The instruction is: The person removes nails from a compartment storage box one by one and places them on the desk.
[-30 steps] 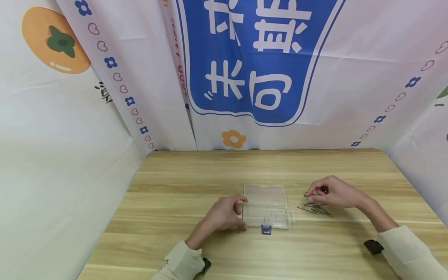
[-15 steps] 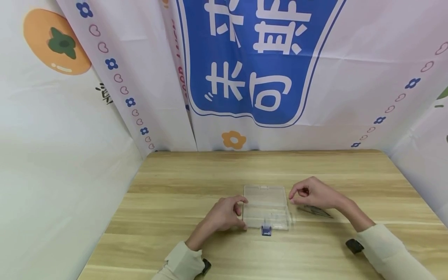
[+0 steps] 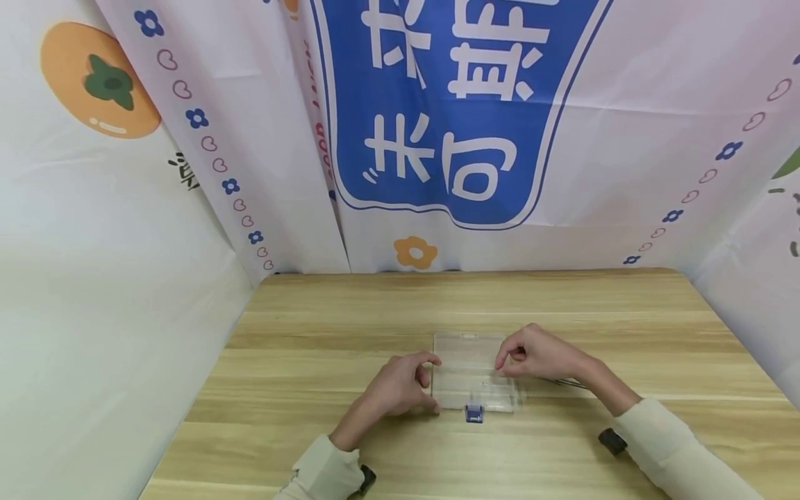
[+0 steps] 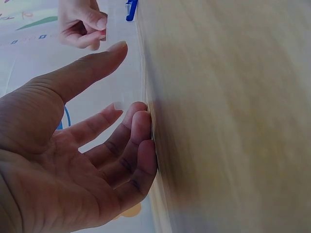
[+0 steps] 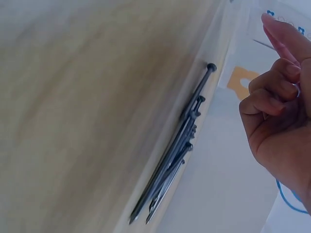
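A clear plastic box (image 3: 459, 361) lies unfolded on the table, its blue latch (image 3: 474, 414) at the near side. Beside its left edge my left hand (image 3: 403, 383) rests with thumb and fingers spread, the tips touching the rim. In the left wrist view the thumb (image 4: 92, 68) stands well apart from the fingers. My right hand (image 3: 540, 353) is over the box's right part, thumb and index finger pinched together. A thin dark nail (image 5: 264, 44) sticks out from those fingertips in the right wrist view. Several loose nails (image 5: 170, 155) lie on the table below this hand.
The wooden table (image 3: 350, 312) runs back to a white printed cloth (image 3: 625, 167). Another cloth (image 3: 112, 278) hangs along the left. A dark device (image 3: 612, 441) sits at the right wrist, by the light sleeve.
My right hand has moved left from the nail pile to over the box, carrying a nail. The left hand stays at the box's left edge.
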The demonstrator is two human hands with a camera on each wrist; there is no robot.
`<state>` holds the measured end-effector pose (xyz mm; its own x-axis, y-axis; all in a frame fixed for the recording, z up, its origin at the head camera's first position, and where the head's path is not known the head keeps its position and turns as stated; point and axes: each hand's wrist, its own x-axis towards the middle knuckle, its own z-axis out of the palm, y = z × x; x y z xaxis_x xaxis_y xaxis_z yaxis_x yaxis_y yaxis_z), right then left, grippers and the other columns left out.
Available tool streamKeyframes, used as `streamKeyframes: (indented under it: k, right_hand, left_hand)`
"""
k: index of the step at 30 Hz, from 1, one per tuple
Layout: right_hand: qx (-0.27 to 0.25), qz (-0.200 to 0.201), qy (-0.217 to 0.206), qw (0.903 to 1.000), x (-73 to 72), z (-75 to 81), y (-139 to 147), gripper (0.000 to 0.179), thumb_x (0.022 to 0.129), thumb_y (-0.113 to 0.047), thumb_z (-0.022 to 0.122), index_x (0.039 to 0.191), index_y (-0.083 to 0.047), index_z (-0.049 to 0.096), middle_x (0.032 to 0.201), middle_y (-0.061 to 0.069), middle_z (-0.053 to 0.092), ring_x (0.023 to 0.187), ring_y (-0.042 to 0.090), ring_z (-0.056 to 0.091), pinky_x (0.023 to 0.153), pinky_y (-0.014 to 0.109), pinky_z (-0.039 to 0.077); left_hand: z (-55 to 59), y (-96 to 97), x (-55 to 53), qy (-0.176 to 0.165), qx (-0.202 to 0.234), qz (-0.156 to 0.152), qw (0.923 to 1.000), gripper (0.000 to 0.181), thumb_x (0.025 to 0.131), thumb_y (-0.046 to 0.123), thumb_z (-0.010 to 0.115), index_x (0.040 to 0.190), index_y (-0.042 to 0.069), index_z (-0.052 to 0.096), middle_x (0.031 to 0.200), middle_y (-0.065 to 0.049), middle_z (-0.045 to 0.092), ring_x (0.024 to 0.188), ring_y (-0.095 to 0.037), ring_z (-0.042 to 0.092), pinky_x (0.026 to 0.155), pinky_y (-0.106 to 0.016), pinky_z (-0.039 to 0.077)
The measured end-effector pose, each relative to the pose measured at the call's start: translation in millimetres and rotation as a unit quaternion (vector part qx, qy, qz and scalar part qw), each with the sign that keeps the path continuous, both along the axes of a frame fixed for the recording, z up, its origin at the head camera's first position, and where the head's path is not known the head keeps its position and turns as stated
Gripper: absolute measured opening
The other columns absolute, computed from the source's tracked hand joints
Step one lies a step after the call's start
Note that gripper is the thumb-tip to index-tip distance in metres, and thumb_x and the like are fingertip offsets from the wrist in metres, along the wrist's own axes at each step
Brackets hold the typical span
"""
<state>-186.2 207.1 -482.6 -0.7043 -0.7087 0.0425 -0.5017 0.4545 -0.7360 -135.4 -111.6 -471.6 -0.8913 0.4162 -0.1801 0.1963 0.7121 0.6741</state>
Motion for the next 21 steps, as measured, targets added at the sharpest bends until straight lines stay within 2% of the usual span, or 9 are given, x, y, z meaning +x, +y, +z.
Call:
streamKeyframes:
  k: [8, 14, 21]
  right_hand:
    - [0.062, -0.001, 0.011, 0.9980, 3.1, 0.0, -10, 0.011, 0.092, -0.012, 0.083, 0.091, -0.022, 0.087, 0.069, -0.017, 0.060, 0.058, -0.004, 0.038, 0.058, 0.017, 0.034]
    - [0.085, 0.002, 0.023, 0.9961, 3.4, 0.4, -15, 0.009, 0.092, -0.014, 0.085, 0.090, -0.022, 0.087, 0.078, -0.017, 0.072, 0.060, -0.003, 0.043, 0.058, 0.017, 0.036]
    - [0.127, 0.019, 0.052, 0.9903, 1.7, 4.9, -22, 0.011, 0.091, -0.014, 0.085, 0.087, -0.024, 0.086, 0.083, -0.018, 0.076, 0.062, -0.004, 0.050, 0.059, 0.017, 0.041]
  left_hand:
    - [-0.5, -0.6, -0.1, 0.004, 0.000, -0.003, 1.0000, 0.070, 0.072, 0.016, 0.100, 0.135, 0.011, 0.070, 0.089, 0.000, 0.068, 0.072, -0.010, 0.054, 0.069, -0.026, 0.045]
    - [-1.1, -0.8, 0.8, 0.007, -0.001, -0.005, 1.0000, 0.070, 0.073, 0.016, 0.100, 0.135, 0.010, 0.069, 0.089, -0.001, 0.068, 0.072, -0.010, 0.053, 0.069, -0.026, 0.044]
    - [-0.8, -1.1, 0.2, 0.005, -0.003, -0.002, 1.0000, 0.069, 0.073, 0.017, 0.100, 0.135, 0.012, 0.069, 0.090, 0.000, 0.068, 0.072, -0.010, 0.054, 0.069, -0.026, 0.045]
